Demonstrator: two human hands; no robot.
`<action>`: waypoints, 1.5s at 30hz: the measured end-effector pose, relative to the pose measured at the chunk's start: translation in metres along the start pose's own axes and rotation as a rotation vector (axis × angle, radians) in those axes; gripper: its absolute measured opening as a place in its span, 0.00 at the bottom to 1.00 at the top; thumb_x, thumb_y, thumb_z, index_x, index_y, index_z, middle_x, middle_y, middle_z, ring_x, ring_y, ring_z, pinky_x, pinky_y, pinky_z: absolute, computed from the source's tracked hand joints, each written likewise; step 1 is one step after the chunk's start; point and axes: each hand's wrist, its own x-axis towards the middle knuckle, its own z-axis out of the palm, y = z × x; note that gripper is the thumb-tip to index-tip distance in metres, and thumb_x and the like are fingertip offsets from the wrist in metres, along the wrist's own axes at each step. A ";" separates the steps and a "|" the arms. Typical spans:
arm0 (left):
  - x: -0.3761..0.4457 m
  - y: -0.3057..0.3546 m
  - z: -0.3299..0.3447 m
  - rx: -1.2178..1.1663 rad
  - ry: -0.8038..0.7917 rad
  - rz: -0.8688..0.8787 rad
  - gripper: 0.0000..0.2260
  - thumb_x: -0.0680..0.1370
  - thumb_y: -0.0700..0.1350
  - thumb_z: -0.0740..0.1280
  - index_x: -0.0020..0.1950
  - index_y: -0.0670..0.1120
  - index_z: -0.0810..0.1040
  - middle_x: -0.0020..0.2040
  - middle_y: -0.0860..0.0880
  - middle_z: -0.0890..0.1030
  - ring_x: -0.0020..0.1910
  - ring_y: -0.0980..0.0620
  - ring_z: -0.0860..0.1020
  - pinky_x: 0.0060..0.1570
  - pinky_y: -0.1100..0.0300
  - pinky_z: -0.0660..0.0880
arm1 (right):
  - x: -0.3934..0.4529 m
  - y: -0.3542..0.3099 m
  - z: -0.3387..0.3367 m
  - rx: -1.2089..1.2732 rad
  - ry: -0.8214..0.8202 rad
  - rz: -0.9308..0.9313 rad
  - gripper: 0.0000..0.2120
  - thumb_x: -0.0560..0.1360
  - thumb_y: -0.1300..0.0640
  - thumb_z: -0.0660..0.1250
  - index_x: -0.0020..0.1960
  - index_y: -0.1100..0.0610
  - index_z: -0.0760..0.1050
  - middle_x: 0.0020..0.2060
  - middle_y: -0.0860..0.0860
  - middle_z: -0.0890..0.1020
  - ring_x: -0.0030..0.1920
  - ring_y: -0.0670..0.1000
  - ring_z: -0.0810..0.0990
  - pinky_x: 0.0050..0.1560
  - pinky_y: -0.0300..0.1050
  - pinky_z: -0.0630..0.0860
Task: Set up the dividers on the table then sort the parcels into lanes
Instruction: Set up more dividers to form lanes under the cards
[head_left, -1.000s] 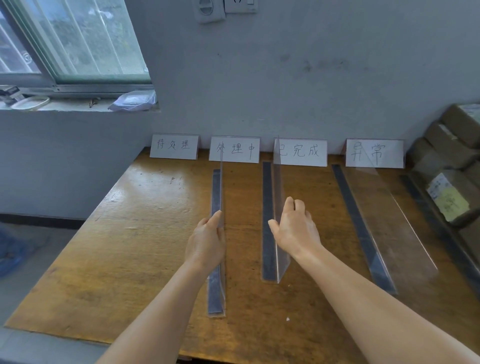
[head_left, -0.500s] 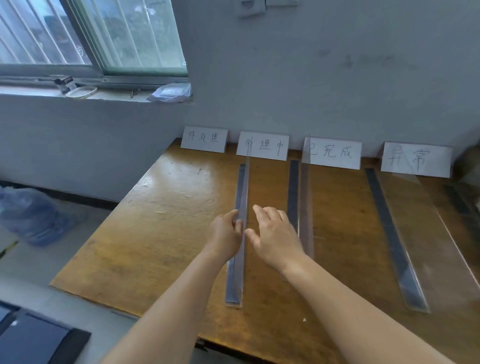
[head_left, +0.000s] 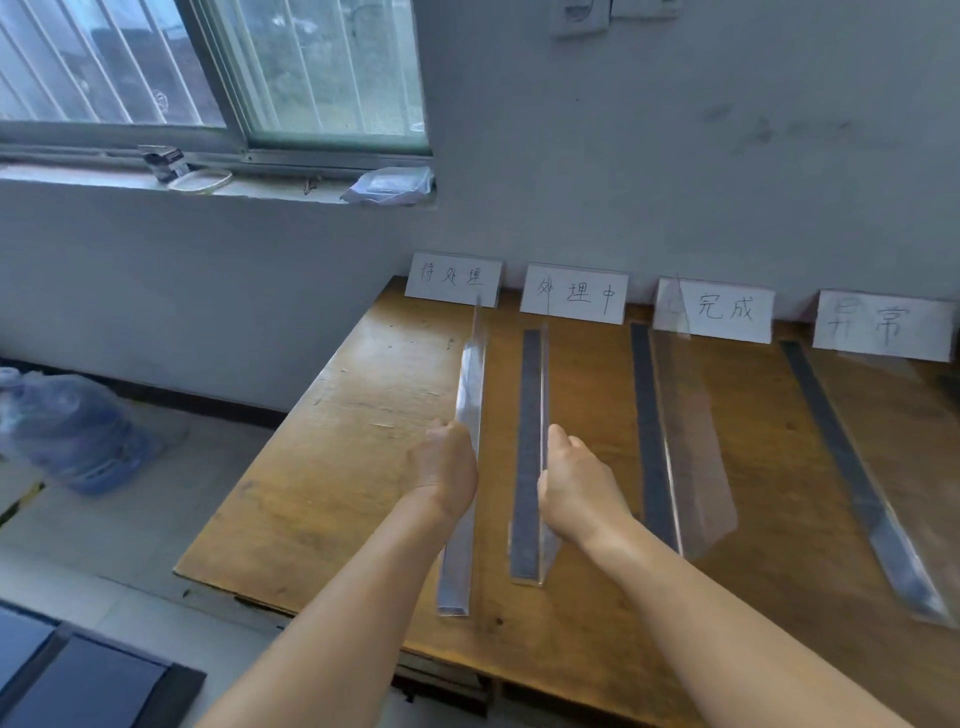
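Dividers run along the six-to-twelve line: left hand (head_left: 448, 464) grips the leftmost clear divider (head_left: 466, 457), right hand (head_left: 574, 486) grips its neighbour (head_left: 531, 447) at three o'clock.

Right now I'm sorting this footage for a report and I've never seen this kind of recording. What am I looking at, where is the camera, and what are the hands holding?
There is no machine here. A person works with two bare hands, and the single camera sits on their head, looking forward and down, so the arms enter from the bottom edge.

The surface is a wooden table against a grey wall. Four handwritten paper labels stand along its far edge. On the table lie long clear plastic dividers, L-shaped in section, some with a dark strip along the base.

The left hand grips the leftmost divider. The right hand holds the upright wall of the second divider. Two more dividers lie to the right, untouched. No parcels show in this picture.

A blue water bottle lies on the floor to the left.
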 end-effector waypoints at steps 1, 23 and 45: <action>0.002 -0.012 -0.004 0.018 -0.006 -0.002 0.13 0.78 0.31 0.54 0.57 0.39 0.75 0.55 0.42 0.77 0.53 0.40 0.77 0.45 0.54 0.71 | 0.000 -0.009 0.006 -0.001 0.002 0.008 0.22 0.78 0.66 0.55 0.72 0.58 0.60 0.61 0.55 0.73 0.54 0.57 0.76 0.45 0.46 0.71; 0.044 -0.134 -0.055 0.003 -0.064 0.144 0.22 0.72 0.29 0.50 0.62 0.45 0.70 0.54 0.46 0.75 0.48 0.42 0.75 0.44 0.54 0.71 | 0.035 -0.113 0.048 -0.128 0.087 0.179 0.29 0.78 0.69 0.53 0.77 0.57 0.52 0.68 0.53 0.67 0.61 0.57 0.73 0.53 0.46 0.72; 0.051 -0.129 -0.042 0.001 -0.021 0.135 0.20 0.78 0.33 0.51 0.68 0.46 0.68 0.61 0.48 0.75 0.54 0.44 0.77 0.47 0.55 0.74 | 0.062 -0.099 0.041 -0.177 0.101 0.198 0.26 0.78 0.68 0.57 0.75 0.58 0.57 0.63 0.54 0.71 0.56 0.55 0.76 0.45 0.43 0.72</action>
